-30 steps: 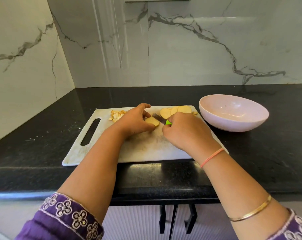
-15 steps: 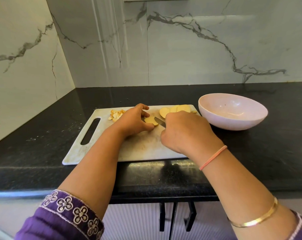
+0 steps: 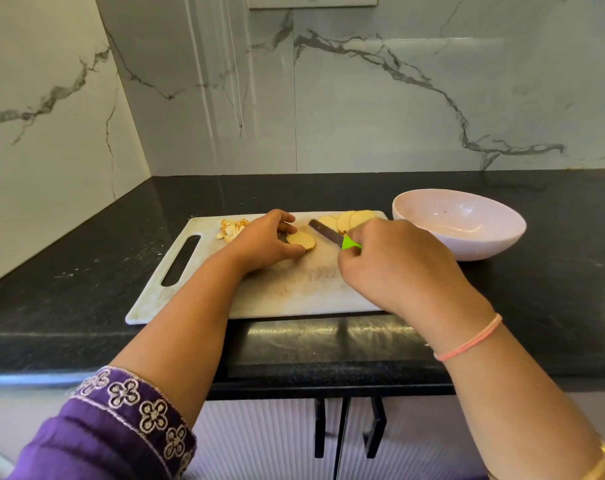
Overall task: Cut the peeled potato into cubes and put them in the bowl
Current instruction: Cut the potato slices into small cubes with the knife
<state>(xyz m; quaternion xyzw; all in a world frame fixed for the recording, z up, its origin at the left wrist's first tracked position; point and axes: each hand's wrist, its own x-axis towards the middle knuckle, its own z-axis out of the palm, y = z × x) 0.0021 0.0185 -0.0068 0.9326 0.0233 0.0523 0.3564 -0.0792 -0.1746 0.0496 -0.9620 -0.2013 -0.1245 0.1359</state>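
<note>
Green-handled knife (image 3: 326, 233) sits in our right hand (image 3: 394, 268), fingers (image 3: 363, 232) curled round it; our left hand (image 3: 263, 242) pinches a slice (image 3: 301, 240) near the board's (image 3: 287, 292) far edge. Its fingertips (image 3: 296, 251) lie close to the blade: a slip could nick them.

Left arm in purple sleeve (image 3: 86, 448), cuff (image 3: 138, 407) stitched with pale flower motifs; pink thread band (image 3: 471, 341) just behind right hand (image 3: 398, 268), gold bangle (image 3: 602, 465) farther behind it.

Bowl (image 3: 460, 225) right of cutting board (image 3: 277, 292); potato slices (image 3: 346, 220) at the board's far right corner
</note>
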